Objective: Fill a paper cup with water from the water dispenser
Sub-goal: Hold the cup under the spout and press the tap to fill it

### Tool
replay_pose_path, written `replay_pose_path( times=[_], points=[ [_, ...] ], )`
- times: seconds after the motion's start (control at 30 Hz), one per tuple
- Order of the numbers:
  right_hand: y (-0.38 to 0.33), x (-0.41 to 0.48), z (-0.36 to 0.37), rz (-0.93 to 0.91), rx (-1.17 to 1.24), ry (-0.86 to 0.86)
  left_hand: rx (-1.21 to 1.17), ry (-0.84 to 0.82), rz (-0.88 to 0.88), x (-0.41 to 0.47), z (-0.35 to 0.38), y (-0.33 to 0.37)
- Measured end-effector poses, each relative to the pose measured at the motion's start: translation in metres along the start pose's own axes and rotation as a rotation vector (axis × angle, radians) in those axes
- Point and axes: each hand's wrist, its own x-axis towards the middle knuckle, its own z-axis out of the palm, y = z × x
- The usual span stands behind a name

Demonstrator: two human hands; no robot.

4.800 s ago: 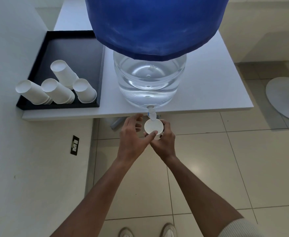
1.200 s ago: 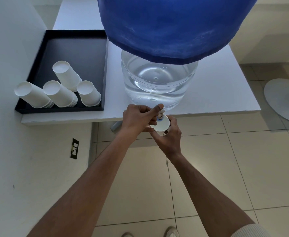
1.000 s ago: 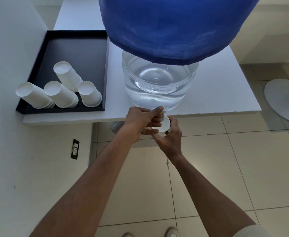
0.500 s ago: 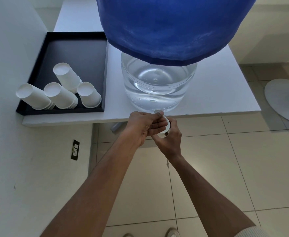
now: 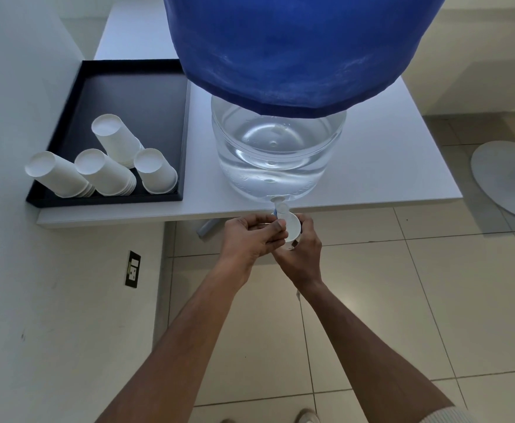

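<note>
Present: two hands (image 5: 250, 239), one held paper cup (image 5: 291, 228), four cup stacks (image 5: 106, 175), one tray (image 5: 134, 87), one water dispenser (image 5: 277, 154), one table (image 5: 387, 166).

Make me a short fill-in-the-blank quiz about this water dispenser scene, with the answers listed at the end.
1. The paper cup is held under the tap by the ____ hand.
2. The fabric cover over the water bottle is ____ in colour.
3. The spare cups stand upside down in a ____ tray.
4. The left hand has its fingertips at the ____.

Answers: right; blue; black; tap
</note>
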Motion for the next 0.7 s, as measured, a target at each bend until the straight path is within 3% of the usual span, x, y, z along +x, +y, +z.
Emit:
replay_pose_path(
  times=[0.7],
  points=[
    [0.0046,0.0017,-0.0083,-0.033,0.005,0.004,-0.037,0.019,0.028,-0.0018,0.0024,-0.0049]
  ],
)
